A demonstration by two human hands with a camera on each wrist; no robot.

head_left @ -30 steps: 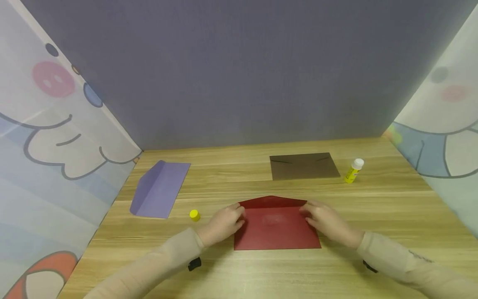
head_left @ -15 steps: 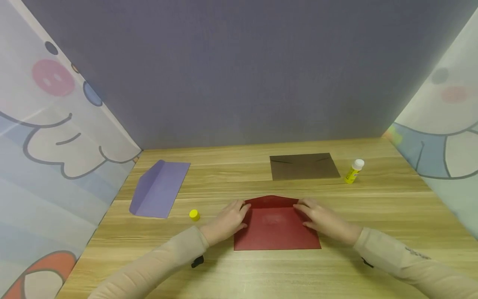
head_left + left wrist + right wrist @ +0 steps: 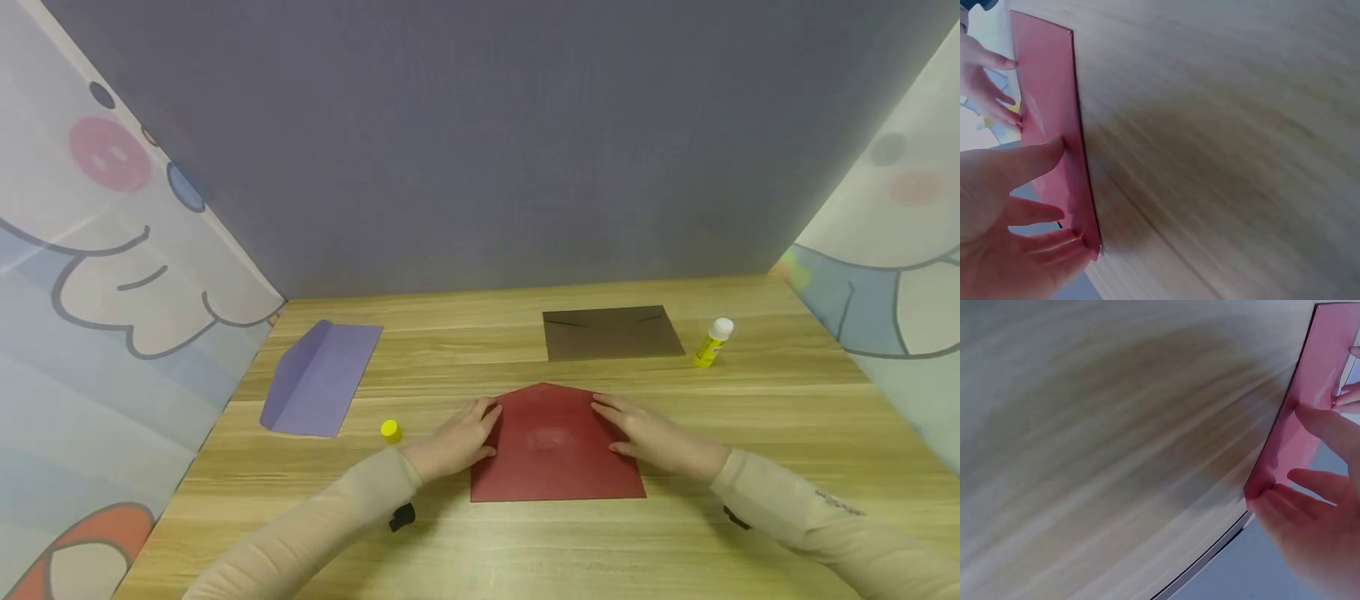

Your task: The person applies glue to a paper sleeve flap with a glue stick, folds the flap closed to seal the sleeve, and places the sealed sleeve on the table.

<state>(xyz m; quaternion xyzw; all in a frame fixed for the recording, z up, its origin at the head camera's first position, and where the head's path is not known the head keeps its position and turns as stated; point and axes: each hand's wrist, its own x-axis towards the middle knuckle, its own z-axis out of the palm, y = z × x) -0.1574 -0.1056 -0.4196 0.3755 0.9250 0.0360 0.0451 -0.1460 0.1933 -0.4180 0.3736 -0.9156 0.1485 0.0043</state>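
A red envelope [image 3: 558, 458] lies on the wooden table in front of me, its pointed flap [image 3: 543, 400] spread flat away from me. On its left side rests my left hand [image 3: 453, 442], fingers extended over the flap's fold and thumb on the body. My right hand [image 3: 660, 437] touches the opposite side in the same way, fingers spread. Both wrist views show the fingertips against the red paper, with neither hand gripping it. A pale smudge marks the envelope's middle.
A purple envelope [image 3: 330, 379] with its flap raised lies at the left. A yellow cap [image 3: 391, 431] stands near my left hand. Farther back are a brown envelope [image 3: 611, 333] and a yellow glue stick [image 3: 712, 343] with a white end. A grey panel [image 3: 510, 167] borders the table's back.
The red flap has gone from partly raised to flat against the table. Both hands have shifted slightly inward over it, and their fingers have straightened.
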